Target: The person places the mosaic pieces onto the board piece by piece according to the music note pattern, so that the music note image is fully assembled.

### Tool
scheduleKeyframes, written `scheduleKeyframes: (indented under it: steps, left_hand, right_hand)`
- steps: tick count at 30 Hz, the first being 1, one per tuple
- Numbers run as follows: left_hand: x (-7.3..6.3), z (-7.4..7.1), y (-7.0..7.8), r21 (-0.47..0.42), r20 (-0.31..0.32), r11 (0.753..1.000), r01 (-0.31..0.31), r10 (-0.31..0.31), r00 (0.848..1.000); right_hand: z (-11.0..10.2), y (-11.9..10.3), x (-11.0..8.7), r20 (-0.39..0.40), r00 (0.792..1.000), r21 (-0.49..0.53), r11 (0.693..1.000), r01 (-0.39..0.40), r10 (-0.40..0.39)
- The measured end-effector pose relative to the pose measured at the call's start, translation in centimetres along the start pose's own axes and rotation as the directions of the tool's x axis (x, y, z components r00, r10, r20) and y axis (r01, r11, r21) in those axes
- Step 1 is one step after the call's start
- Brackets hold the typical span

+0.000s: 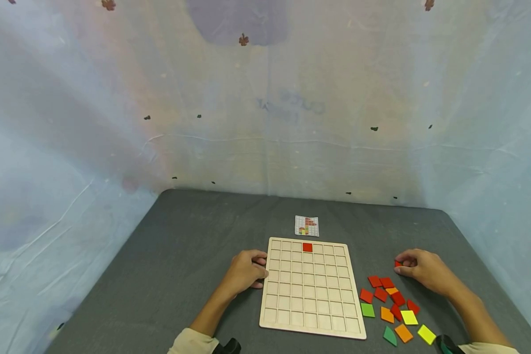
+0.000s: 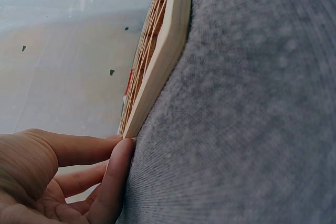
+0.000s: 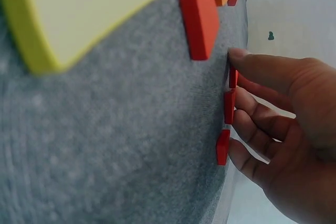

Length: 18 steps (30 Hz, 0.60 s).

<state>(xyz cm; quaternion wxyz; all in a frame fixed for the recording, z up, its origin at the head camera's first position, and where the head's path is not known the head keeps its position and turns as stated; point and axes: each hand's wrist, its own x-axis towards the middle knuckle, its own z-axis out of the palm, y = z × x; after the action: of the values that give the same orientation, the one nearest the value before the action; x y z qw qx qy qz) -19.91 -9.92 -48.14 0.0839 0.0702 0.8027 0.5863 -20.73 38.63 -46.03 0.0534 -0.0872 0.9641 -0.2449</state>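
A square wooden grid board [image 1: 310, 287] lies on the table, with one red square tile [image 1: 307, 247] set in its top row. My left hand [image 1: 243, 270] is at the board's left edge; in the left wrist view, its thumb [image 2: 116, 174] and index finger pinch the edge of the board [image 2: 165, 51]. To the right of the board, my right hand [image 1: 425, 268] holds a red tile [image 1: 397, 263] between thumb and fingers. The right wrist view has that tile [image 3: 233, 77] under the thumb, and two more red tiles [image 3: 229, 106] close by the other fingertips.
Red, orange, yellow and green tiles lie loose between the board and my right forearm, among them a yellow tile [image 1: 427, 335] and a dark green quarter-round tile [image 1: 390, 336]. Behind the board lies a small pattern card [image 1: 307, 226]. Pale sheeting [image 1: 265, 98] surrounds the grey table [image 1: 194, 221].
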Motion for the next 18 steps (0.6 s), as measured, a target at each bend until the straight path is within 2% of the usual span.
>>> scheduleKeyframes:
  steps: [18]
  left_hand:
    - [0.23, 0.05, -0.31, 0.008, 0.002, 1.000, 0.009, -0.009, 1.000]
  right_hand:
    - [0.33, -0.26, 0.39, -0.039, 0.999, -0.040, 0.999, 0.022, -0.023]
